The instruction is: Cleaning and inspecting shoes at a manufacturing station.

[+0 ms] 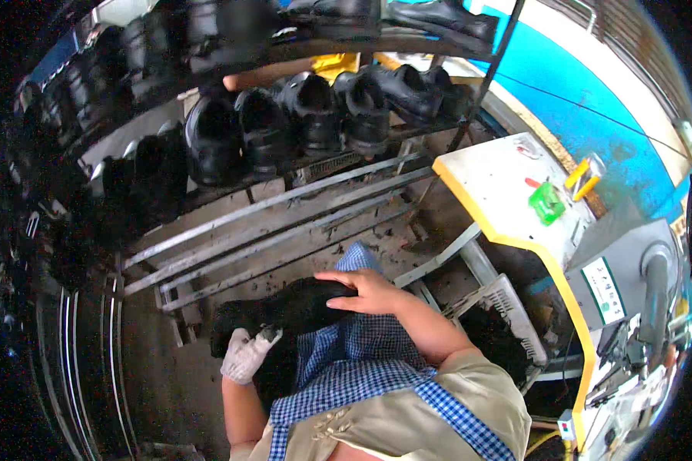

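My left hand (246,356), in a whitish glove, is in front of my lap with its fingers curled in. Something small and dark shows at its fingertips, too unclear to name. My right hand (367,291) is bare, its fingers stretched out and thumb apart, with nothing visible in it. It reaches over a black shape (296,307) across my lap; whether that is clothing or a separate thing I cannot tell. Beneath the right hand lies a blue checked apron (373,338).
Ahead, several black shoes (313,115) stand on a tiered rack (284,201) with metal rails. To the right is a white worktable (480,180) with a yellow edge, carrying a green container (546,203). A pale plastic crate (509,311) sits by my right arm.
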The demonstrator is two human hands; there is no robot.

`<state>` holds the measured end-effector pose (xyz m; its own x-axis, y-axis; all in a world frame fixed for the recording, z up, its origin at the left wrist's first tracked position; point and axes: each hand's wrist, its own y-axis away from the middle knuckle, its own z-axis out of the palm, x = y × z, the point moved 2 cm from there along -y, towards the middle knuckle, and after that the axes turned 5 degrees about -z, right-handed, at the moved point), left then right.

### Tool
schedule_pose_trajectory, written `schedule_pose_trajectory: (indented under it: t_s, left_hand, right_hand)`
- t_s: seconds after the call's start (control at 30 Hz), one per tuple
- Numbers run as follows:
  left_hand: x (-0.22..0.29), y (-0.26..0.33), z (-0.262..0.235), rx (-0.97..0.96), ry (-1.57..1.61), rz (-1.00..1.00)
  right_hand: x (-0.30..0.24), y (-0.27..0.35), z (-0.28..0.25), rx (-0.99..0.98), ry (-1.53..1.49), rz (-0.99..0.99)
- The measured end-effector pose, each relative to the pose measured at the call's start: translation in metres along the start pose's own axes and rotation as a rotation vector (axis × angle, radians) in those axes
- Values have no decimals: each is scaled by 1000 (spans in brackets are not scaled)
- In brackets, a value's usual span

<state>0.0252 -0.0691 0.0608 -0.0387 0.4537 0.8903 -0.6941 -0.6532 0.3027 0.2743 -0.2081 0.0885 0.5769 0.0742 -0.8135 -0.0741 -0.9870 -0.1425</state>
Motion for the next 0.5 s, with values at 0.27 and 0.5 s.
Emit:
schedule_pose_trajectory:
  t_s: [0.27, 0.5]
  left_hand:
    - [68, 48, 51, -96, -514, 1072]
    - [15, 15, 27, 148, -379, 541]
  right_hand:
    - [29, 53, -87, 786, -348, 7]
    - [-26, 69, -214, 1893, -593, -323]
